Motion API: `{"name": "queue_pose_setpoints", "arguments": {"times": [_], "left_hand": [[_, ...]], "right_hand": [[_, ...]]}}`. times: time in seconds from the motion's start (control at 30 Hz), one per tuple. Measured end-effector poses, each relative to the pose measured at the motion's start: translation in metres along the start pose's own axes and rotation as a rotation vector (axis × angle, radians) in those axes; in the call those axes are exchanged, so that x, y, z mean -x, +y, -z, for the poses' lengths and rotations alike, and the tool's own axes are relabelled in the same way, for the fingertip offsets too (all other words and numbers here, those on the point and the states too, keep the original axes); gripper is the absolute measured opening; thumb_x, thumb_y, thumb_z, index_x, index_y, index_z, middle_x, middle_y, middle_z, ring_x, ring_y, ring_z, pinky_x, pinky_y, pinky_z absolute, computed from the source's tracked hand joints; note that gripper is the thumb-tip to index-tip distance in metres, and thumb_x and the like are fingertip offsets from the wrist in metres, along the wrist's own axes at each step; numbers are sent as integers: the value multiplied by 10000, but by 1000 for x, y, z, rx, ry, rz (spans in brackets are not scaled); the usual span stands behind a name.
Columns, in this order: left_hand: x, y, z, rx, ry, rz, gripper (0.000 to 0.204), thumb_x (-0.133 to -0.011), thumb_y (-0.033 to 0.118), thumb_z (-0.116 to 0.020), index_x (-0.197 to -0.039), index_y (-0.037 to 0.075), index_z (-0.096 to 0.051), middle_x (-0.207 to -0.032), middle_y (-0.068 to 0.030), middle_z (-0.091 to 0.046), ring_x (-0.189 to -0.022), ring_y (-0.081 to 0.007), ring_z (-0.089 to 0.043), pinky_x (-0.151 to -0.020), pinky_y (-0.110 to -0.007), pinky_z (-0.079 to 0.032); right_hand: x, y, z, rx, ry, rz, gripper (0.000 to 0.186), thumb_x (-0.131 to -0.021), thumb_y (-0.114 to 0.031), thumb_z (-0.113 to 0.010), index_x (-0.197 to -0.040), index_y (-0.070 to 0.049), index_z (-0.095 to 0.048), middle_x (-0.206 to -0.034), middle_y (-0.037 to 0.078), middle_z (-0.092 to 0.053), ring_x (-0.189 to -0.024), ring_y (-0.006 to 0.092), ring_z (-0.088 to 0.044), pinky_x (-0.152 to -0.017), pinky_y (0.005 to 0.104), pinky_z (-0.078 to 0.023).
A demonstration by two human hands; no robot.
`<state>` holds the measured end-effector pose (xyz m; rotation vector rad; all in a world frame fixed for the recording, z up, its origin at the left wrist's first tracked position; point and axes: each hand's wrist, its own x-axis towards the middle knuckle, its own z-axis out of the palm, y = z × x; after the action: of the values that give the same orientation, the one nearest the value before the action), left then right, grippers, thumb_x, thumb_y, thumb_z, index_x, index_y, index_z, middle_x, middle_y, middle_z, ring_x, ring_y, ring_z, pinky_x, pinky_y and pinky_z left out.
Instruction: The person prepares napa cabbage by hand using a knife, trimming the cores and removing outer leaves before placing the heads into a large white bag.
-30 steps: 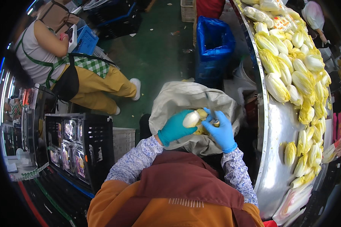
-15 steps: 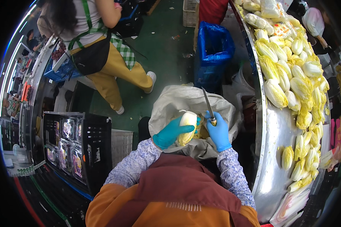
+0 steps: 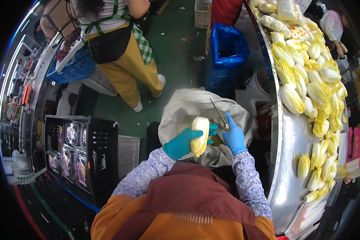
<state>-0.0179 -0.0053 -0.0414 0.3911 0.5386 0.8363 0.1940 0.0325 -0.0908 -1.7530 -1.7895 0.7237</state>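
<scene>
My left hand [image 3: 179,144], in a teal glove, is closed round a small napa cabbage [image 3: 199,136], white at its upper end and yellow at its lower end. In a light blue glove, my right hand [image 3: 233,137] grips a knife [image 3: 218,108] by its handle, the blade slanting up and left, apart from the cabbage. Both hands are above a whitish woven sack [image 3: 176,110] with its mouth spread wide. Yellowish leaves show inside the sack, partly hidden by my hands.
At right, a metal table [image 3: 290,160] bears a long heap of napa cabbages [image 3: 296,76]. A blue-lined bin [image 3: 224,76] stands beyond the sack. Left is a black crate [image 3: 100,156] of clear packs, beside a white basket [image 3: 128,156]. A person in yellow trousers [image 3: 124,60] stands ahead.
The cabbage has turned more upright and shifted slightly right with my left hand. My right hand has moved a little right and down, its forefinger now extended. The person ahead has shifted right.
</scene>
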Motion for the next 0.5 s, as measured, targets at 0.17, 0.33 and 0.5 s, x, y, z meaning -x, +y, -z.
{"name": "queue_pose_setpoints", "arguments": {"times": [0.17, 0.33, 0.5], "left_hand": [[-30, -9, 19, 381, -86, -44, 688, -866, 388, -550, -1433, 86, -302, -1478, -135, -328, -1334, -347, -342, -1088, -560, -264], [-55, -19, 0, 391, -93, -176, 673, -869, 423, -549, -1408, 75, -344, -1445, -144, -366, -1299, -305, -386, -1083, -448, -313], [-48, -20, -1, 353, -179, -73, 590, -881, 373, -578, -1342, 44, -413, -1285, -120, -521, -1150, -243, -530, -994, -370, -423]], "right_hand": [[13, -17, 11, -323, -68, -126, 277, -816, -141, -622, -1070, -30, -621, -825, 146, -671, -726, 239, -651, -662, 337, -508], [17, -21, 40, -474, -152, -251, 342, -852, -185, -634, -1138, -4, -585, -820, 76, -648, -625, 108, -574, -582, 286, -477], [20, -67, 70, -752, -347, -345, 480, -831, -213, -688, -1233, -7, -528, -933, 44, -628, -611, 75, -552, -527, 220, -459]]}}
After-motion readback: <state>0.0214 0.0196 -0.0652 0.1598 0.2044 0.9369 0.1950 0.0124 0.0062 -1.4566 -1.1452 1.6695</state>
